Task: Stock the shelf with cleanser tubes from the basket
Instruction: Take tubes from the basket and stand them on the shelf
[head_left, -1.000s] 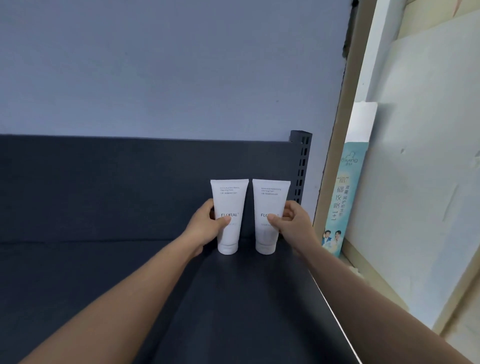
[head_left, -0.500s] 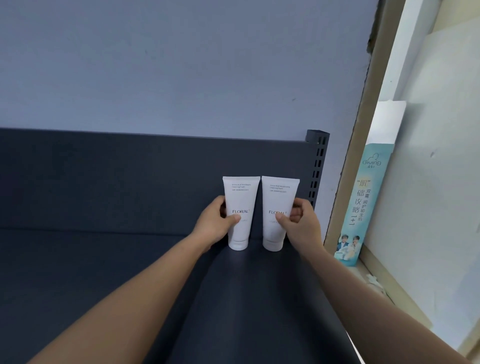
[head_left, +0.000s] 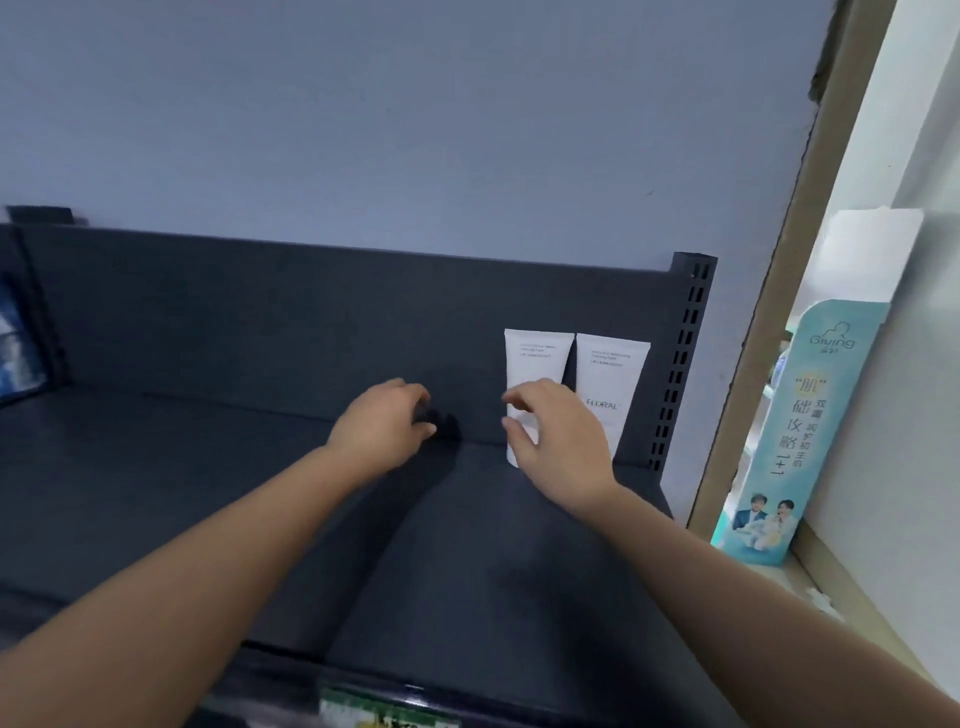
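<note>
Broadly, a pale blue-grey wall (head_left: 415, 130) fills the upper half of the view. Below it runs a dark shelf (head_left: 208, 493) with a dark back panel (head_left: 260, 322), closed at the right end by a slotted upright (head_left: 685, 364).

Right of the shelf, past a tan frame, stands a tall teal display card (head_left: 800, 426). It reads "Giving" at the top, with columns of Chinese characters below and a photo of two people at its foot.

Two white cleanser tubes stand cap-down at the back right of the shelf, side by side and leaning on the back panel. The left tube (head_left: 537, 358) carries small grey lines of print too fine to read. The right tube (head_left: 613, 384), just beside the upright, shows the word "FLORAL".

The right hand (head_left: 561, 441) hangs in front of the left tube's lower half, fingers loosely spread and gripping nothing. Whether it touches the tube cannot be told. The left hand (head_left: 382, 434) hovers well left of the tubes with loosely curled fingers, also holding nothing.

A blue pack (head_left: 18, 353) shows at the far left edge. A green label (head_left: 384, 709) sits on the shelf's front lip, its print blurred.
</note>
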